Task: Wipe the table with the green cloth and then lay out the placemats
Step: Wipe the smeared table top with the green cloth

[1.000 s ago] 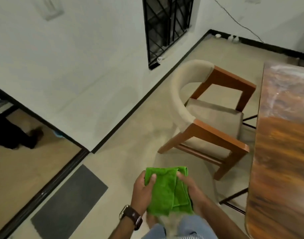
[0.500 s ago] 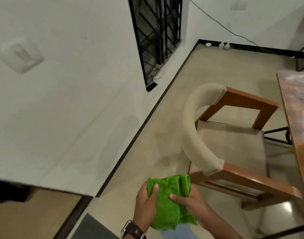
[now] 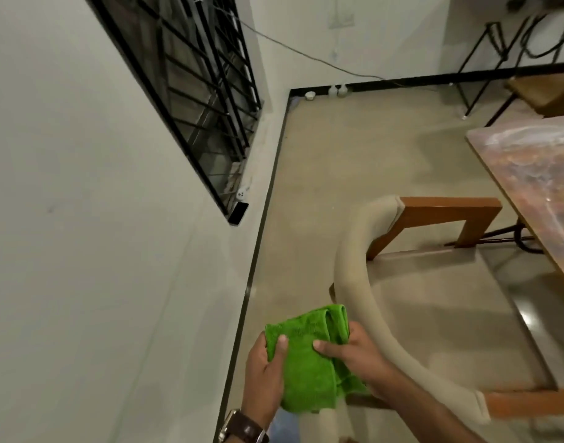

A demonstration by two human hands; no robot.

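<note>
Head view. A cushioned armchair (image 3: 440,302) with a curved beige backrest and brown wooden arms stands between the person and the tabletop (image 3: 536,174), its seat drawn up to the tabletop's near edge. The glossy wooden tabletop occupies the right margin; black metal legs show beneath it. A barred window (image 3: 191,91) is set in the white wall (image 3: 66,219) at left, and a cable (image 3: 306,55) runs down the far wall to the black skirting. The floor (image 3: 354,161) is beige. Low in the frame, the folded green cloth (image 3: 306,356) is held in the air just beside the backrest: the left hand (image 3: 264,375), wearing a wristwatch (image 3: 242,428), pinches its left edge under the thumb, while the right hand (image 3: 354,353) clasps its right side, thumb on top.
</note>
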